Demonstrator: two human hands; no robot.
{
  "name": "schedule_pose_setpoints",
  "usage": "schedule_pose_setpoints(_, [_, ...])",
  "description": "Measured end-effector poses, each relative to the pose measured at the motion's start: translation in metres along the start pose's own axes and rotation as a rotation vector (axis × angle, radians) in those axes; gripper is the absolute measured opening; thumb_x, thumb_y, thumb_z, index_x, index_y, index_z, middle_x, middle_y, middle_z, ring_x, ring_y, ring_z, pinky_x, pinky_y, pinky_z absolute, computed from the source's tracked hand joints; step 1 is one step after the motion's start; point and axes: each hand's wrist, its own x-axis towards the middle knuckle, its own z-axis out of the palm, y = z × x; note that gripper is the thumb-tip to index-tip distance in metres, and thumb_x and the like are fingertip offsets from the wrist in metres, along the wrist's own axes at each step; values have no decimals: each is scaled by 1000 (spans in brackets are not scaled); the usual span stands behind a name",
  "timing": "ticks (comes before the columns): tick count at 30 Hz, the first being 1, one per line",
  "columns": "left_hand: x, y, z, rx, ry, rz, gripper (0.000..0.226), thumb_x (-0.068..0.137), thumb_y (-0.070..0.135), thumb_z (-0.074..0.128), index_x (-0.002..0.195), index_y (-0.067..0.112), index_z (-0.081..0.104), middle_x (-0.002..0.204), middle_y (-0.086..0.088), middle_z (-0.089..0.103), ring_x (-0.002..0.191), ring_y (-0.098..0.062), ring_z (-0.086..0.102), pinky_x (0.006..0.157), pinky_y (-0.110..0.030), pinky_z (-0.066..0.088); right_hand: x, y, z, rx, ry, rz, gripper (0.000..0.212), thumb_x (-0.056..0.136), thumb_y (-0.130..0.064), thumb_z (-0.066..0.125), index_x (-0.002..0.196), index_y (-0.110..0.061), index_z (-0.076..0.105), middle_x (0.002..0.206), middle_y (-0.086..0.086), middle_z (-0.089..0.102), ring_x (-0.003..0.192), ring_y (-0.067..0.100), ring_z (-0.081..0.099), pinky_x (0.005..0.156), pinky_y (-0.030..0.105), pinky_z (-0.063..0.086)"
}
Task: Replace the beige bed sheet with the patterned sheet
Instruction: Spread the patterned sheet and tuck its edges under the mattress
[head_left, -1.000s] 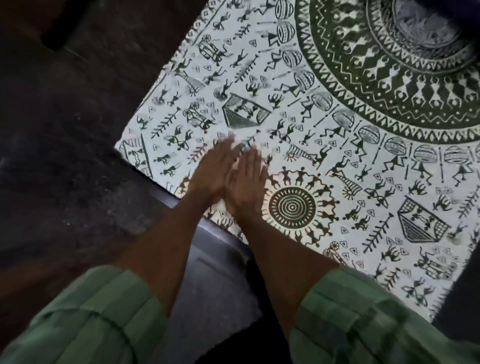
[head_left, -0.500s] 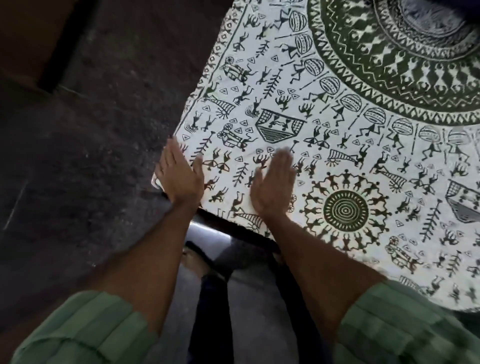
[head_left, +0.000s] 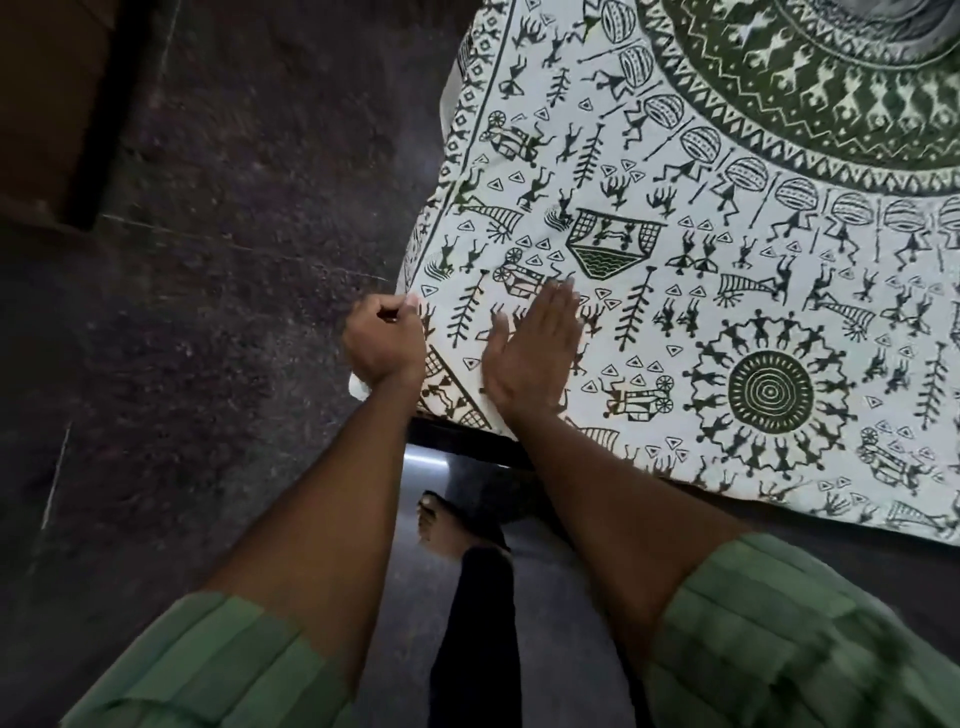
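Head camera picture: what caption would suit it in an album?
Left hand grips the patterned sheet at its corner; right hand presses it flat.

The patterned sheet (head_left: 675, 270) is matt printed cloth, the floor (head_left: 208, 260) dark speckled polished stone, the sleeves (head_left: 218, 670) ribbed green cloth.

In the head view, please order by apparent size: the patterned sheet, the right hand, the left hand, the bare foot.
1. White patterned cotton sheet with green figures, by far.
2. Right hand, flat on it.
3. Left hand, curled at the sheet's edge.
4. Bare foot, farther away and partly hidden.
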Motion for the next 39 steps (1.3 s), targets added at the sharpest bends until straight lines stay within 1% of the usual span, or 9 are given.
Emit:
schedule_pose_setpoints(2, [11,-2,-8,-27,-30,-58,8,82,30,78,81,23,75,84,5,75,75,-11,67,74,-21,49,1,-30,8,-4,-6,56,82,103,-54,24,163,-4,-2,171,15,-11,158,32,-11,128,53,3])
schedule_pose_setpoints(7, [24,-13,-16,54,-122,-190,19,83,31,75,91,15,82,89,-4,78,82,-19,73,82,-32,59,-8,-63,20,-41,-153,-562,70,106,-43,28,165,-12,5,172,7,-6,158,26,-11,127,51,6])
schedule_pose_setpoints(12, [32,13,-9,147,-411,-453,28,94,25,64,117,12,73,119,-11,71,113,-30,67,93,-34,54,48,-5,-16,-13,38,48,70,107,-43,25,164,-8,2,172,12,-7,158,28,-8,127,54,7])
schedule_pose_setpoints(17, [16,84,35,312,-57,350,31,85,11,65,114,20,63,123,-6,61,118,-28,54,99,-41,36,61,-12,-15,16,-5,-197,73,106,-44,28,164,-18,-6,171,8,-15,157,31,-15,128,53,4])
schedule_pose_setpoints(20, [28,119,79,247,-316,785,30,89,20,62,118,22,58,125,4,58,120,-19,52,103,-41,36,76,2,-15,51,-25,-409,69,103,-35,30,165,-20,5,173,3,-3,159,23,-8,126,51,13])
schedule_pose_setpoints(27, [55,138,146,530,-1067,1494,56,107,35,36,160,17,28,167,-7,23,155,-23,18,123,-50,24,165,41,-37,-44,141,225,74,105,-42,28,163,-5,2,171,15,-8,158,29,-8,128,51,6])
schedule_pose_setpoints(29, [85,128,153,677,-778,1403,63,108,49,28,163,24,10,171,-1,-2,157,-20,-1,128,-49,7,178,47,-37,-55,161,166,68,107,-37,26,164,-6,5,172,14,-2,159,27,-4,127,50,9])
schedule_pose_setpoints(33, [138,141,156,620,-354,460,75,102,64,28,163,24,10,168,-19,7,155,-34,11,124,-52,11,173,36,-35,-14,209,234,68,107,-39,30,164,-8,9,172,12,2,159,27,-3,127,51,10])
schedule_pose_setpoints(39, [151,200,175,276,-332,490,67,100,39,56,151,-2,38,153,-22,43,143,-33,38,116,-33,22,205,-26,-31,64,128,157,81,103,-55,33,165,-12,2,170,17,-11,157,34,-13,127,55,4])
